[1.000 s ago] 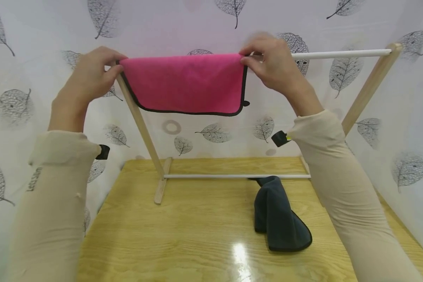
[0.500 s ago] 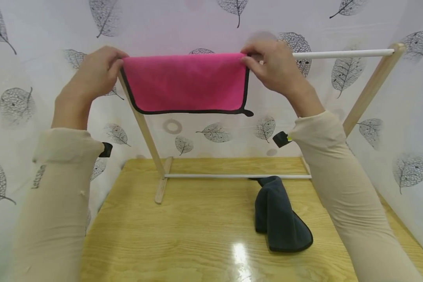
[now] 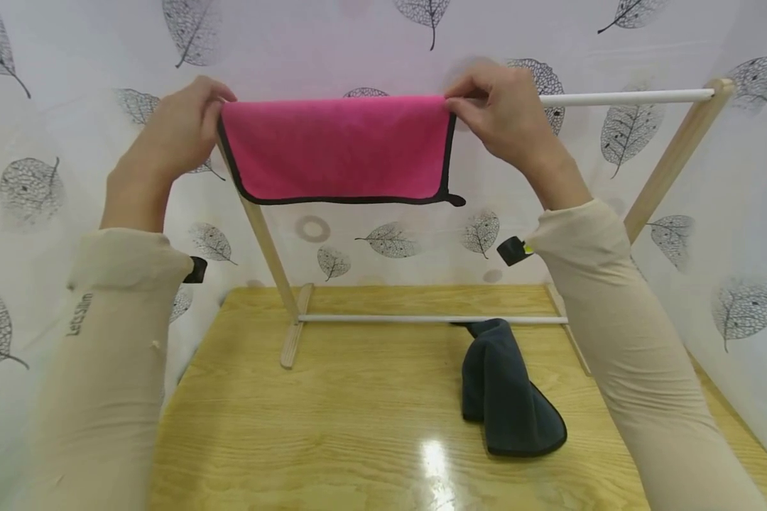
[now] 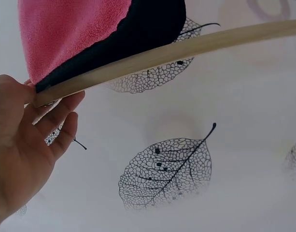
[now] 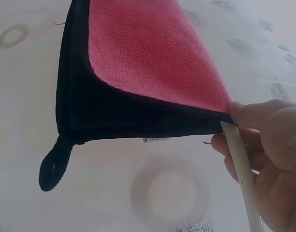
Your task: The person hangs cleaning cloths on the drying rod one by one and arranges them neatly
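While pinching pink towel by fold ends with left hand and right hand, apparently straightening it over white upper rail; next, likely let go gently, then grab dark-grey towel.

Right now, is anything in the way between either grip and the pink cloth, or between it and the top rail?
Nothing visible: the left grip and right grip touch the pink cloth, which already hangs over the top rail. The dark cloth lies well below.
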Available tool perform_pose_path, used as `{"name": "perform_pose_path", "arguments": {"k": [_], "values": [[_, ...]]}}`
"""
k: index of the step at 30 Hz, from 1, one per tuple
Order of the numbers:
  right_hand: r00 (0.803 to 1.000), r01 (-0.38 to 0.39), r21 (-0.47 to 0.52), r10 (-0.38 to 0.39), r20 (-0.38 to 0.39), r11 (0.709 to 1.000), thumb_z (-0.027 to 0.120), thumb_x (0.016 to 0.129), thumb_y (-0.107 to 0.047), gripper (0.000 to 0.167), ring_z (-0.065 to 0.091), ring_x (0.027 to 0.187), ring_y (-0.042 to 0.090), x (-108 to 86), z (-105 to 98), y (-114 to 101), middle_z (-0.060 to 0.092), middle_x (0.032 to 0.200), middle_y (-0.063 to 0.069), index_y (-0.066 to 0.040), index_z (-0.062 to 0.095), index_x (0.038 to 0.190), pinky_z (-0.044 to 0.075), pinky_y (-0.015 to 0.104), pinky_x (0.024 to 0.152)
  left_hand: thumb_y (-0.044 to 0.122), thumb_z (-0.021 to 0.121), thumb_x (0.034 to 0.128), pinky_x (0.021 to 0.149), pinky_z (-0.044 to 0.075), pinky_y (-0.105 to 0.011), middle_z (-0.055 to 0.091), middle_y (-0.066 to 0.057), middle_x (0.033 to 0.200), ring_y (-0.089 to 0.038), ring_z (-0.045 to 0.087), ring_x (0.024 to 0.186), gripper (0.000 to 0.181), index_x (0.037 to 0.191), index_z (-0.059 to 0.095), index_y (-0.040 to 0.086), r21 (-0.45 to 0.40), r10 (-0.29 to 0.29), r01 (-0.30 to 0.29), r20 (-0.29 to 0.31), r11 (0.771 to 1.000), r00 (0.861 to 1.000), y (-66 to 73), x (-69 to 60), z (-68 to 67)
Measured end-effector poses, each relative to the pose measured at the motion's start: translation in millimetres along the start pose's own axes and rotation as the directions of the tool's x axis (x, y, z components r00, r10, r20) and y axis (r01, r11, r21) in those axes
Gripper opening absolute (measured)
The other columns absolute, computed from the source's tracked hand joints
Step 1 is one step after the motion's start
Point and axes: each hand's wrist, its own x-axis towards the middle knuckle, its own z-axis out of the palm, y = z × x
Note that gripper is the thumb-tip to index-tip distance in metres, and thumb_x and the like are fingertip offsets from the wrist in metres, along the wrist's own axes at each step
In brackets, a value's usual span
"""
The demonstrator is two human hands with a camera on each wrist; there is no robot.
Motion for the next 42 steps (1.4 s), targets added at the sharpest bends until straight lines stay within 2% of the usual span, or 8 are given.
{"name": "perform_pose_path", "arguments": {"k": [7, 15, 24, 31, 35, 37, 39, 42], "values": [[1.0, 0.001, 0.001, -0.001, -0.02, 1.0, 0.074, 0.096, -0.008, 0.013, 0.06, 0.085, 0.0, 0.7, -0.1, 0.3, 0.074, 0.099, 0.012, 0.003, 0.077, 0.102, 0.051, 0.014, 0.081, 0.024, 0.024, 0.1096, 0.107, 0.034, -0.059, 0.051, -0.027, 0.141, -0.044, 0.046, 0.121, 0.048, 0.146, 0.044, 0.0, -0.051, -0.051, 0.05, -0.017, 0.997, 0.999, 0.2, -1.6, -0.8], [0.997, 0.041, 0.013, -0.04, -0.058, 0.999, 0.073, 0.096, -0.008, 0.014, 0.057, 0.08, 0.003, 1.2, -0.3, 0.3, 0.073, 0.094, 0.013, 0.006, 0.077, 0.097, 0.047, 0.013, 0.075, 0.03, 0.027, 0.1089, 0.094, 0.04, -0.05, 0.055, -0.023, 0.137, -0.035, 0.048, 0.108, 0.05, 0.147, 0.045, 0.004, -0.12, -0.098, 0.09, -0.057, 0.989, 0.994, -1.2, -4.8, 1.1], [0.999, 0.023, -0.041, -0.024, -0.035, 0.999, 0.071, 0.098, -0.009, 0.015, 0.061, 0.084, 0.004, -0.5, -1.2, -1.8, 0.072, 0.095, 0.014, 0.006, 0.073, 0.101, 0.049, 0.012, 0.079, 0.032, 0.028, 0.109, 0.09, 0.039, -0.043, 0.056, -0.02, 0.138, -0.032, 0.047, 0.107, 0.05, 0.147, 0.047, 0.007, -0.132, -0.123, 0.115, -0.061, 0.985, 0.991, 0.9, -6.3, 2.2], [0.988, 0.109, -0.042, -0.113, -0.104, 0.993, 0.073, 0.098, -0.009, 0.014, 0.065, 0.091, 0.018, -4.0, 3.3, 2.9, 0.075, 0.096, 0.014, 0.004, 0.077, 0.102, 0.048, 0.02, 0.084, 0.03, 0.03, 0.1074, 0.085, 0.041, -0.033, 0.06, -0.019, 0.136, -0.03, 0.052, 0.108, 0.048, 0.143, 0.052, 0.006, -0.151, -0.126, 0.107, -0.127, 0.983, 0.984, 1.7, -7.8, 8.0], [0.961, 0.168, -0.058, -0.177, -0.212, 0.984, 0.069, 0.099, -0.008, 0.016, 0.067, 0.1, 0.027, -11.3, 4.4, 9.5, 0.076, 0.1, 0.015, 0.004, 0.078, 0.104, 0.051, 0.027, 0.089, 0.03, 0.033, 0.1074, 0.094, 0.044, -0.027, 0.059, -0.014, 0.143, -0.026, 0.058, 0.123, 0.048, 0.142, 0.056, 0.006, -0.22, -0.116, 0.07, -0.205, 0.973, 0.972, 0.5, -11.1, 15.9], [0.942, 0.187, -0.071, -0.2, -0.271, 0.98, 0.067, 0.1, -0.006, 0.017, 0.067, 0.099, 0.029, -15.7, 2.8, 12.0, 0.076, 0.102, 0.016, 0.006, 0.077, 0.105, 0.053, 0.027, 0.088, 0.028, 0.036, 0.1074, 0.099, 0.045, -0.025, 0.056, -0.012, 0.147, -0.024, 0.056, 0.13, 0.047, 0.143, 0.057, 0.006, -0.241, -0.102, 0.037, -0.264, 0.97, 0.959, -0.5, -13.9, 19.6], [0.928, 0.16, -0.043, -0.165, -0.334, 0.986, 0.067, 0.098, -0.005, 0.016, 0.067, 0.097, 0.025, -20.1, 0.6, 11.7, 0.076, 0.103, 0.015, 0.005, 0.077, 0.105, 0.053, 0.023, 0.085, 0.027, 0.041, 0.1071, 0.104, 0.044, -0.024, 0.053, -0.009, 0.15, -0.022, 0.054, 0.135, 0.046, 0.146, 0.056, 0.007, -0.26, -0.105, 0.019, -0.321, 0.965, 0.941, -0.8, -18.4, 20.8], [0.911, 0.124, 0.014, -0.108, -0.398, 0.992, 0.067, 0.096, -0.001, 0.014, 0.066, 0.093, 0.013, -26.2, -3.9, 9.5, 0.076, 0.104, 0.013, 0.006, 0.077, 0.105, 0.052, 0.019, 0.085, 0.023, 0.047, 0.1062, 0.104, 0.044, -0.022, 0.054, -0.007, 0.148, -0.016, 0.054, 0.132, 0.044, 0.146, 0.056, 0.008, -0.285, -0.14, 0.019, -0.412, 0.958, 0.9, -0.1, -27.8, 18.4]]}}
